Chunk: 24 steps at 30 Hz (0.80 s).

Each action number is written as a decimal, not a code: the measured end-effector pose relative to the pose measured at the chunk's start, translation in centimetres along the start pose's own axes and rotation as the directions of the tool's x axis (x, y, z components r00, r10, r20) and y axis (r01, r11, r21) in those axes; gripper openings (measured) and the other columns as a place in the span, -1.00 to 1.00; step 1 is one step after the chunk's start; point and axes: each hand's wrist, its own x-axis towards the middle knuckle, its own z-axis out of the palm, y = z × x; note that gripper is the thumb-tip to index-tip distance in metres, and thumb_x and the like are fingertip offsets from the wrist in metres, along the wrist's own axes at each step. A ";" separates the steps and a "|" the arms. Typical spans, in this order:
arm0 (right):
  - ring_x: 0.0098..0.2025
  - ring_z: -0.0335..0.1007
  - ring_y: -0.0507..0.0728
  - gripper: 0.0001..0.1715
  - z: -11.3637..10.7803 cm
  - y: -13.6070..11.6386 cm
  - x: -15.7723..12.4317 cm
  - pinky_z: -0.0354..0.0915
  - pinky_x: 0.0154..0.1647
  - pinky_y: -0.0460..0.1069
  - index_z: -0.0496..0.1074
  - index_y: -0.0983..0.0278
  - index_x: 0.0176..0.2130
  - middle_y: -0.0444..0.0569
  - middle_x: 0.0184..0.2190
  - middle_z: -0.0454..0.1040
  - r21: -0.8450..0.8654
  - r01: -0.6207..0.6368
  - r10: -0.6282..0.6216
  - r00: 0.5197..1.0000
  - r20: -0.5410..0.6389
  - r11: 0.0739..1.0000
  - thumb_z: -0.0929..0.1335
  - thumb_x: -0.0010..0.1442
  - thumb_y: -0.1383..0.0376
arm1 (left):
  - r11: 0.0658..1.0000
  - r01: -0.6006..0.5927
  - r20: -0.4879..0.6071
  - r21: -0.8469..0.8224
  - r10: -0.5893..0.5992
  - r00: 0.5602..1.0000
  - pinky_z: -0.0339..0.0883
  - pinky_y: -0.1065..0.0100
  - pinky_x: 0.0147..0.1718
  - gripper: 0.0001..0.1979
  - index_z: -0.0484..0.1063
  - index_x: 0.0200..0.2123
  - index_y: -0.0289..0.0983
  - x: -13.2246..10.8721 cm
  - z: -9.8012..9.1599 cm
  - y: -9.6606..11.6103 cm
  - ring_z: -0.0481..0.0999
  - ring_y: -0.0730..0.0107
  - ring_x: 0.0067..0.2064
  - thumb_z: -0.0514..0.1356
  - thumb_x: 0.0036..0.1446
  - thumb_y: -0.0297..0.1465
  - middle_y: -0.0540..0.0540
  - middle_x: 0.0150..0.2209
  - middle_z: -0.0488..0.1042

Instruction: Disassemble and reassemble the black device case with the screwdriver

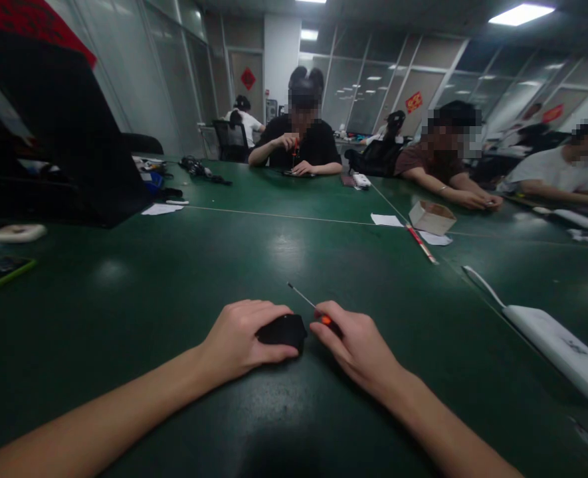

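Angled inward, the left hand [244, 334] curls around a black object [284, 330] on the worktop [214, 265] while the right hand [362, 344] grips a screwdriver [326, 320] just beside, with room ahead to a pale seam [274, 215].

Matt black rounded plastic-looking block [282, 330]; right of it, slender orange-handled screwdriver [326, 320], smooth metal shaft [301, 296]; beneath it, glossy green tabletop [184, 265]; farther right, smooth white plastic bar [560, 348].

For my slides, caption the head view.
Left hand holds a black mouse-shaped object; right hand, an orange metal-shafted screwdriver.
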 end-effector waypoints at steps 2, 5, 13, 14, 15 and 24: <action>-0.32 0.38 0.12 -0.69 -2.4 1.2 -0.1 0.18 -0.30 -0.02 0.38 0.25 0.07 0.00 -0.28 0.48 -0.338 0.199 -0.189 0.980 0.062 0.920 0.21 0.41 0.28 | 0.999 0.047 0.026 0.011 -0.047 0.999 0.34 0.23 -0.23 -0.55 0.47 -0.05 -0.22 0.2 -0.3 -0.3 0.58 0.23 -0.23 0.20 0.16 -0.03 -0.10 -0.20 0.61; -0.28 0.34 0.17 -0.54 -5.1 2.3 0.0 0.14 -0.25 0.03 0.34 0.19 0.17 0.03 -0.25 0.47 -0.646 0.312 -0.259 0.949 0.179 0.696 0.24 0.33 0.44 | 0.995 0.062 0.059 0.073 -0.066 0.996 0.34 0.21 -0.23 -0.59 0.48 -0.06 -0.22 0.3 -0.6 -0.6 0.57 0.23 -0.25 0.17 0.20 -0.06 -0.08 -0.22 0.60; -0.28 0.29 0.17 -0.59 -4.7 0.5 -0.2 0.08 -0.25 0.05 0.39 0.21 0.13 0.02 -0.28 0.46 -0.715 0.399 -0.330 0.912 0.244 0.574 0.26 0.32 0.43 | 0.971 -0.057 0.072 0.234 0.041 0.997 0.32 0.24 -0.31 -0.55 0.49 -0.11 -0.29 0.2 -0.4 -0.9 0.56 0.22 -0.29 0.10 0.24 -0.04 -0.13 -0.27 0.60; -0.28 0.29 0.17 -0.59 -4.6 0.3 -0.2 0.08 -0.25 0.06 0.39 0.22 0.12 0.02 -0.28 0.46 -0.713 0.400 -0.327 0.912 0.248 0.575 0.26 0.32 0.43 | 0.968 -0.060 0.080 0.242 0.041 0.996 0.33 0.24 -0.31 -0.55 0.49 -0.11 -0.30 0.2 -0.4 -0.9 0.56 0.21 -0.29 0.09 0.24 -0.03 -0.14 -0.27 0.59; -0.27 0.29 0.18 -0.59 -4.5 0.2 -0.2 0.08 -0.25 0.06 0.39 0.22 0.12 0.03 -0.28 0.47 -0.711 0.399 -0.322 0.913 0.251 0.580 0.25 0.32 0.43 | 0.967 -0.063 0.088 0.247 0.043 0.995 0.33 0.24 -0.31 -0.54 0.49 -0.10 -0.30 0.2 -0.4 -0.8 0.56 0.21 -0.29 0.09 0.24 -0.03 -0.15 -0.27 0.59; -0.29 0.30 0.18 -0.62 -4.6 -0.1 -0.2 0.08 -0.26 0.06 0.42 0.25 0.08 0.06 -0.31 0.47 -0.701 0.395 -0.329 0.914 0.236 0.594 0.25 0.32 0.43 | 0.973 -0.020 0.113 0.229 -0.007 0.994 0.36 0.18 -0.23 -0.53 0.47 -0.05 -0.29 0.2 -0.6 -0.6 0.57 0.14 -0.22 0.09 0.24 -0.03 -0.19 -0.18 0.60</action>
